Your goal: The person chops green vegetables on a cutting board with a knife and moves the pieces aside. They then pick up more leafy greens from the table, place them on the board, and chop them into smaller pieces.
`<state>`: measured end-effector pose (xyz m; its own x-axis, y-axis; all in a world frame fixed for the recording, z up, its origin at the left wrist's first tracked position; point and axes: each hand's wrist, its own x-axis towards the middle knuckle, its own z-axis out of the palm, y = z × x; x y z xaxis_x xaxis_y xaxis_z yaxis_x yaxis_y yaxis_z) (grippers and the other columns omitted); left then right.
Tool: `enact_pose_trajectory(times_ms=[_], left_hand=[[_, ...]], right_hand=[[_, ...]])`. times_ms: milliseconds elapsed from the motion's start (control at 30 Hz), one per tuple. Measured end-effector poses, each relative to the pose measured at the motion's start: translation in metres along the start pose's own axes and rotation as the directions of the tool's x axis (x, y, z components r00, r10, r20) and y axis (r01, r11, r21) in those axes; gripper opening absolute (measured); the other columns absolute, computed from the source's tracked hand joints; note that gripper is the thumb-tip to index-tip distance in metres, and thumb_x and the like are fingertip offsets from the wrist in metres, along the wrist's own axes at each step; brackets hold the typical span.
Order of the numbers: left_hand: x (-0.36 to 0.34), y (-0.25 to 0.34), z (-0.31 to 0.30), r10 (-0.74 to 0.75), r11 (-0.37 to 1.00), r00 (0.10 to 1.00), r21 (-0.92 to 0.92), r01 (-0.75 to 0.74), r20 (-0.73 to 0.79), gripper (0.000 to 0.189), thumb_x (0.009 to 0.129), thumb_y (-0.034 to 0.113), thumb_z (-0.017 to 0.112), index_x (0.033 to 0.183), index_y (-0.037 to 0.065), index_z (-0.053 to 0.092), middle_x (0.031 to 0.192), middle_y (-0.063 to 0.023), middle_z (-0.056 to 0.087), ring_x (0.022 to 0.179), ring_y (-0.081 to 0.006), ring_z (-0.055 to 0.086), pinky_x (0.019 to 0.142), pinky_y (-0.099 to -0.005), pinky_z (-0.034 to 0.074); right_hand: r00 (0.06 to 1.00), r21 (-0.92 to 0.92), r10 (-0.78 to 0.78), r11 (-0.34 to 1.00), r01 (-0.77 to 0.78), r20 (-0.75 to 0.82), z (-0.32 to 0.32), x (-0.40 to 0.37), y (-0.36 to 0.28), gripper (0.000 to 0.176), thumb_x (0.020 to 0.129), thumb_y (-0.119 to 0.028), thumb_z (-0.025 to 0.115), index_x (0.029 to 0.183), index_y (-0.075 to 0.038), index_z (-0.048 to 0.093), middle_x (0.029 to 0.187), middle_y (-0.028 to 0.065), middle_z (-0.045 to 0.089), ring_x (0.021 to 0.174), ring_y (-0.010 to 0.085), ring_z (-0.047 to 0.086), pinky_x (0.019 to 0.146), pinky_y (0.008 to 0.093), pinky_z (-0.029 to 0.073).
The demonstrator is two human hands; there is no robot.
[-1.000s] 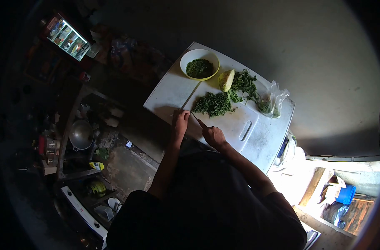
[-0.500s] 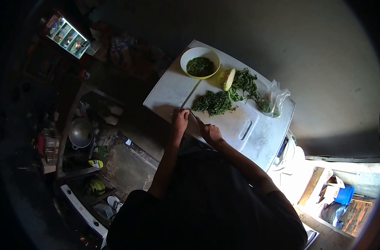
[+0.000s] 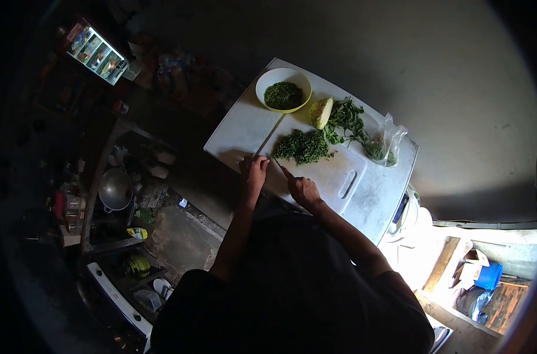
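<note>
My right hand point(image 3: 304, 192) is closed around the handle of a knife point(image 3: 280, 165), whose narrow blade points toward the far left side of the white cutting board point(image 3: 327, 186). Left of the blade, my left hand point(image 3: 255, 170) rests by the board's edge with its fingers bent together. Whatever they hold, if anything, is too small or hidden to make out. Just beyond the knife tip lies a pile of chopped green leaves point(image 3: 302, 146) on the board. Behind it are a piece of cabbage point(image 3: 321, 113) and whole leafy greens point(image 3: 346, 120).
A yellow-and-white bowl point(image 3: 284, 109) of chopped greens stands at the table's far end. To the right, a clear plastic bag point(image 3: 390, 140) with greens lies on the white table point(image 3: 374, 203). A wok point(image 3: 115, 189) sits lower left, and a wall rises behind the table.
The knife and my right hand have shifted slightly right, away from my left hand, and the blade shows a little more. My left hand has barely moved.
</note>
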<state>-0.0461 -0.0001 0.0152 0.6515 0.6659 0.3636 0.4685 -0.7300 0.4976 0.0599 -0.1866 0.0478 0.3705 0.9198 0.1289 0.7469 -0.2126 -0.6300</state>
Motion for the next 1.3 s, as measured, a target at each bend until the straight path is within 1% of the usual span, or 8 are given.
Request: enact_pose_trajectory(times_ms=[67, 400, 700, 800, 900, 967, 1200, 1300], left_hand=[[0.001, 0.003, -0.004, 0.018, 1.0, 1.0, -0.001, -0.018, -0.01, 0.016, 0.089, 0.03, 0.068, 0.092, 0.015, 0.067, 0.095, -0.007, 0.067, 0.098, -0.031, 0.059, 0.085, -0.0471, 0.041], [-0.004, 0.004, 0.001, 0.013, 0.999, 0.999, 0.029, -0.012, -0.04, 0.01, 0.088, 0.026, 0.067, 0.092, 0.017, 0.066, 0.098, -0.0021, 0.065, 0.099, -0.0282, 0.058, 0.087, -0.0457, 0.04], [-0.006, 0.0, 0.009, -0.006, 1.0, 1.0, 0.022, 0.006, -0.006, 0.009, 0.09, 0.025, 0.065, 0.092, 0.016, 0.064, 0.095, -0.0046, 0.063, 0.098, -0.0297, 0.057, 0.087, -0.0469, 0.04], [-0.008, -0.019, 0.029, 0.005, 1.0, 1.0, -0.027, -0.006, -0.026, 0.009, 0.091, 0.024, 0.064, 0.093, 0.015, 0.062, 0.095, -0.0063, 0.063, 0.097, -0.0312, 0.057, 0.084, -0.0473, 0.041], [-0.007, -0.015, 0.027, 0.025, 0.997, 0.999, -0.066, -0.027, -0.039, 0.009, 0.091, 0.023, 0.063, 0.093, 0.014, 0.061, 0.094, -0.008, 0.063, 0.095, -0.0331, 0.057, 0.084, -0.0477, 0.042], [-0.006, -0.008, 0.021, 0.049, 0.998, 0.998, -0.022, -0.05, -0.05, 0.009, 0.091, 0.022, 0.063, 0.092, 0.014, 0.06, 0.093, -0.0088, 0.062, 0.094, -0.0341, 0.057, 0.084, -0.0478, 0.042], [-0.002, 0.0, 0.01, 0.113, 0.989, 0.991, 0.107, -0.105, -0.075, 0.011, 0.091, 0.025, 0.062, 0.088, 0.015, 0.06, 0.091, -0.0061, 0.06, 0.091, -0.0312, 0.057, 0.079, -0.047, 0.042], [-0.003, 0.002, 0.009, 0.111, 0.989, 0.99, 0.104, -0.102, -0.088, 0.01, 0.09, 0.024, 0.063, 0.088, 0.015, 0.061, 0.09, -0.006, 0.061, 0.091, -0.0314, 0.057, 0.079, -0.0464, 0.042]], right_hand=[[1.0, -0.11, -0.008, 0.994, 0.01, 0.02, -0.003, 0.0, -0.006, 0.062, 0.088, -0.011, 0.053, 0.148, -0.015, 0.04, 0.071, 0.0155, 0.066, 0.061, 0.0365, 0.065, 0.056, 0.05, 0.052], [1.0, -0.112, -0.02, 0.993, 0.023, 0.022, -0.003, -0.005, -0.011, 0.059, 0.089, -0.011, 0.053, 0.147, -0.017, 0.042, 0.071, 0.0136, 0.065, 0.061, 0.036, 0.064, 0.057, 0.0487, 0.053], [0.968, -0.274, -0.192, 0.951, 0.144, -0.159, 0.029, -0.003, 0.016, 0.067, 0.083, -0.01, 0.059, 0.148, -0.016, 0.042, 0.068, 0.0129, 0.063, 0.057, 0.0325, 0.062, 0.052, 0.047, 0.052], [0.998, -0.146, -0.001, 0.989, 0.01, 0.065, 0.033, -0.01, 0.025, 0.059, 0.088, -0.013, 0.052, 0.147, -0.016, 0.043, 0.087, 0.0135, 0.063, 0.075, 0.0356, 0.062, 0.068, 0.0513, 0.05], [0.981, -0.328, -0.146, 0.94, 0.099, -0.124, 0.033, -0.016, 0.025, 0.054, 0.088, -0.013, 0.05, 0.142, -0.014, 0.049, 0.085, 0.0138, 0.064, 0.074, 0.0362, 0.062, 0.069, 0.0505, 0.05], [0.998, -0.15, 0.024, 0.989, -0.016, 0.057, 0.002, -0.005, -0.001, 0.051, 0.088, -0.013, 0.049, 0.138, -0.013, 0.051, 0.082, 0.015, 0.065, 0.071, 0.0376, 0.062, 0.069, 0.0505, 0.051], [0.999, -0.133, 0.054, 0.99, -0.054, -0.001, 0.031, 0.0, 0.028, 0.056, 0.089, -0.015, 0.047, 0.145, -0.016, 0.046, 0.074, 0.0155, 0.066, 0.066, 0.0398, 0.063, 0.065, 0.0519, 0.052], [0.996, -0.179, -0.056, 0.983, 0.043, -0.064, 0.013, 0.002, 0.014, 0.062, 0.087, -0.009, 0.054, 0.147, -0.016, 0.042, 0.064, 0.0138, 0.063, 0.055, 0.0344, 0.063, 0.052, 0.0484, 0.051]])
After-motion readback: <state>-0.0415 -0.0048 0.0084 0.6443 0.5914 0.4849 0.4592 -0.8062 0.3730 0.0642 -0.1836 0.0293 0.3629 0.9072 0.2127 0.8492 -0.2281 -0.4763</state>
